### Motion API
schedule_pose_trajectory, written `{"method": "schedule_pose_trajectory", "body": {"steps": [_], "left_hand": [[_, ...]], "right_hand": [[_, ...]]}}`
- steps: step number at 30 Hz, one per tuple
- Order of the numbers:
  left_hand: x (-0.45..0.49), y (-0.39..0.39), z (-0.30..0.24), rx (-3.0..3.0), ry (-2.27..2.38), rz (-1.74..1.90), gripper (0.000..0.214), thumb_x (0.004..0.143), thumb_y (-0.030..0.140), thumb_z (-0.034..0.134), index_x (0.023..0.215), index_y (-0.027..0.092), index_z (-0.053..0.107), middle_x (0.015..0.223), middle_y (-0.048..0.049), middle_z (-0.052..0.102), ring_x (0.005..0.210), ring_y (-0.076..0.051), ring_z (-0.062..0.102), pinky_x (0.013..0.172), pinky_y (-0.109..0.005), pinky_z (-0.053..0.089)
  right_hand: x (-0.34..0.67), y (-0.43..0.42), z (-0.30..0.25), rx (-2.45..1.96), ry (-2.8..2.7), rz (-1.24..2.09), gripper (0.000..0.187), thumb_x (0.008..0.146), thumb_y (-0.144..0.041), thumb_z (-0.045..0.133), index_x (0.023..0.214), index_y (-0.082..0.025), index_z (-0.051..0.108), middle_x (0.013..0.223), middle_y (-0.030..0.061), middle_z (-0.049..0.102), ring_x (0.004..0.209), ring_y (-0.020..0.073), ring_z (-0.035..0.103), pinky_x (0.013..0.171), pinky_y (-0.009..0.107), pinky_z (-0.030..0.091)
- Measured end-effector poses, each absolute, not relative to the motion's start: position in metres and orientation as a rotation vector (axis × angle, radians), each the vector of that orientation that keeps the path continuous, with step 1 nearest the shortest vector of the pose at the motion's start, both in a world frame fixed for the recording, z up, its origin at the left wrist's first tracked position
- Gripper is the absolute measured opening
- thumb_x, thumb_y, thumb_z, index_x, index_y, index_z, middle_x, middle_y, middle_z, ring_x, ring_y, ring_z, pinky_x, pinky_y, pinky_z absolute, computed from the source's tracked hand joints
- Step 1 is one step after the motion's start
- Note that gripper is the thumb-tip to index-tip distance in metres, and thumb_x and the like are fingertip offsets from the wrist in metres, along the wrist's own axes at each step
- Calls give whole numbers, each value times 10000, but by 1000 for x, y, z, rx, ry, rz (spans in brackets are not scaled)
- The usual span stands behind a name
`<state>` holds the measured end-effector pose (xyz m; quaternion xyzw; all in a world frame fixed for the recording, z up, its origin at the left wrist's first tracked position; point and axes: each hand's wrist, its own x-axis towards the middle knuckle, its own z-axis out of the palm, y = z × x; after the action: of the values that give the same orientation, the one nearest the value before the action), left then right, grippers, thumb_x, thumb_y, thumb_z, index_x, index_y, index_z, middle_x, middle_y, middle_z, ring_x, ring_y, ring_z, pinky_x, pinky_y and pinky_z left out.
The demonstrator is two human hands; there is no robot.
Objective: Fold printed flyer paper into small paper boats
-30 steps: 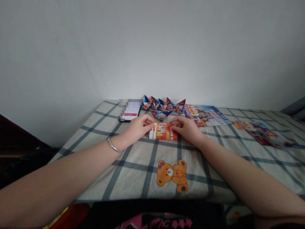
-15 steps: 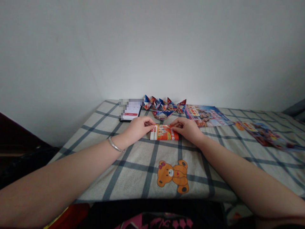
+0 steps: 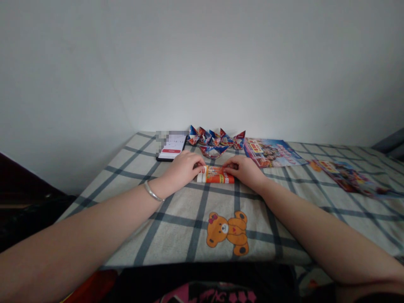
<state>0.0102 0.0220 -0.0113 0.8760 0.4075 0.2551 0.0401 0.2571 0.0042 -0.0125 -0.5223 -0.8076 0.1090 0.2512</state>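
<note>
A folded sheet of printed paper [image 3: 217,175], mostly orange with a white left edge, lies on the checked cloth between my hands. My left hand [image 3: 186,168] pinches its upper left corner between thumb and fingertips. At the upper right corner, my right hand [image 3: 241,169] grips the paper in the same way. Just beyond stands a boat-shaped folded paper piece [image 3: 213,151], blue and red. Behind it is a row of several similar folded paper pieces [image 3: 216,136].
A phone [image 3: 172,147] with a lit screen lies beyond my left hand. To the right are a glossy flyer [image 3: 274,152] and more printed flyers [image 3: 356,179]. The checked cloth [image 3: 170,235] carries a bear print [image 3: 227,232]. A white wall [image 3: 202,63] rises behind.
The orange paper looks slightly shorter from top to bottom. Both hands keep their pinch at its corners, and the whole view has shifted a little.
</note>
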Motion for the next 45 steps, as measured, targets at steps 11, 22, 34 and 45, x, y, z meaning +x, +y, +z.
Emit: {"method": "schedule_pose_trajectory", "body": {"steps": [11,22,34,45], "left_hand": [[10,25,-11,2938,1012,718,130,892,149,594,872,201,711,912,-42,668,942,-219,508,849,-344,416],[6,19,4,2969,961,475,150,880,290,650,958,187,725,901,-63,663,906,-230,561,814,-345,416],[12,5,4,3012,1045,367,178,900,273,628,993,127,675,957,-82,607,914,-224,569,814,-328,438],[19,0,-2,3108,1141,372,221,906,349,626,944,131,635,970,-87,584,945,-252,544,847,-374,448]], "right_hand": [[261,9,-14,-1164,-2382,177,120,873,-241,685,938,-261,784,928,37,681,870,164,618,811,305,481],[255,-3,0,-1270,-2527,-56,203,828,-419,722,955,-277,792,971,51,708,898,226,608,812,361,477],[236,-22,8,-1369,-2577,-284,472,788,-642,675,917,-196,763,939,116,697,898,278,613,783,389,440],[236,-19,1,-1376,-2516,-270,332,864,-507,641,876,-179,689,946,104,685,915,260,615,801,378,426]]}}
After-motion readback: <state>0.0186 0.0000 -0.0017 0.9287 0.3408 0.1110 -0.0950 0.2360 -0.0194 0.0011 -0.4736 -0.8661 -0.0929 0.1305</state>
